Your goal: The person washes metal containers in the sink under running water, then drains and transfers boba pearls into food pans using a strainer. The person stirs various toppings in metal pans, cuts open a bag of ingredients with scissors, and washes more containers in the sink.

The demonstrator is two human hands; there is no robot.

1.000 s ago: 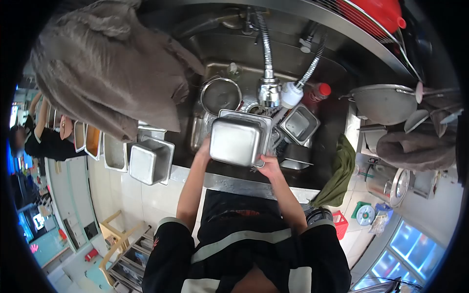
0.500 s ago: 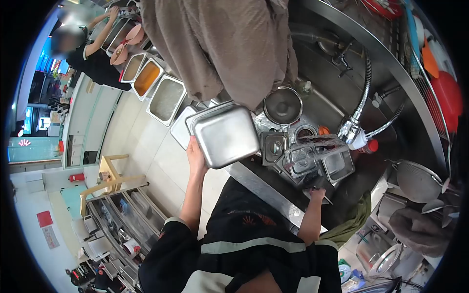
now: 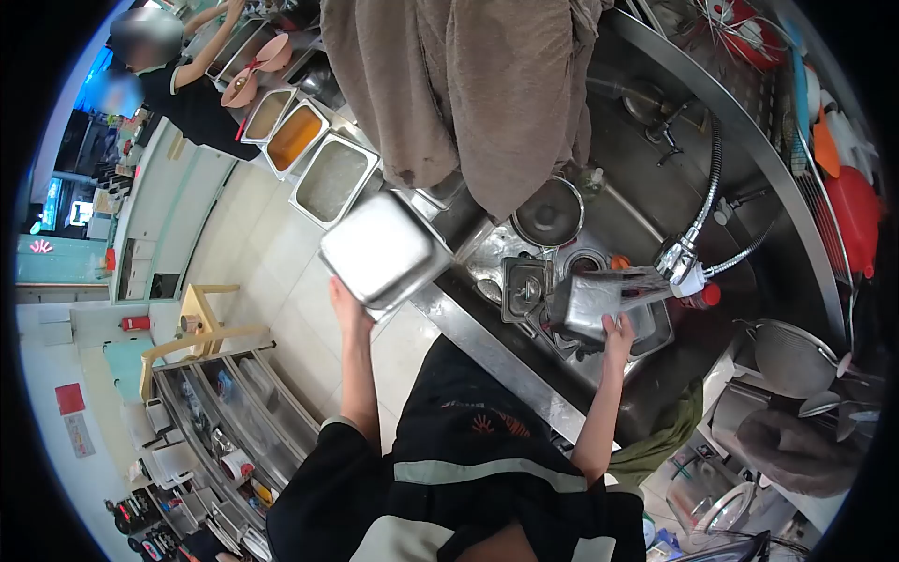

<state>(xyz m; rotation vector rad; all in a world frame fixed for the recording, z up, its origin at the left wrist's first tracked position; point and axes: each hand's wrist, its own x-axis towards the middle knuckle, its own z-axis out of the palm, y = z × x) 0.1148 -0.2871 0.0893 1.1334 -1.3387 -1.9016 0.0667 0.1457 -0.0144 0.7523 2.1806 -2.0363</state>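
Observation:
My left hand (image 3: 349, 307) grips the near edge of a shiny rectangular steel pan (image 3: 379, 245), bottom side up. The pan is at the left of the sink, beside the row of filled containers; whether it rests on the metal beneath it I cannot tell. My right hand (image 3: 616, 339) is closed on the edge of another steel pan (image 3: 585, 304), tilted in the sink. Water from the spray tap (image 3: 676, 262) runs onto that pan. Beneath and beside it lie a small pan with a lid (image 3: 526, 288) and a round steel pot (image 3: 547, 214).
A brown cloth (image 3: 459, 84) hangs at the sink's far left. Steel containers, one with orange liquid (image 3: 298, 137), stand in a row near a co-worker (image 3: 192, 103). A strainer (image 3: 794, 356) and a green cloth (image 3: 655, 445) are on the right.
The left hand's pan has moved left and slightly down. My right hand has risen, and a steel pan is now in it under the water. The co-worker's arms have moved up.

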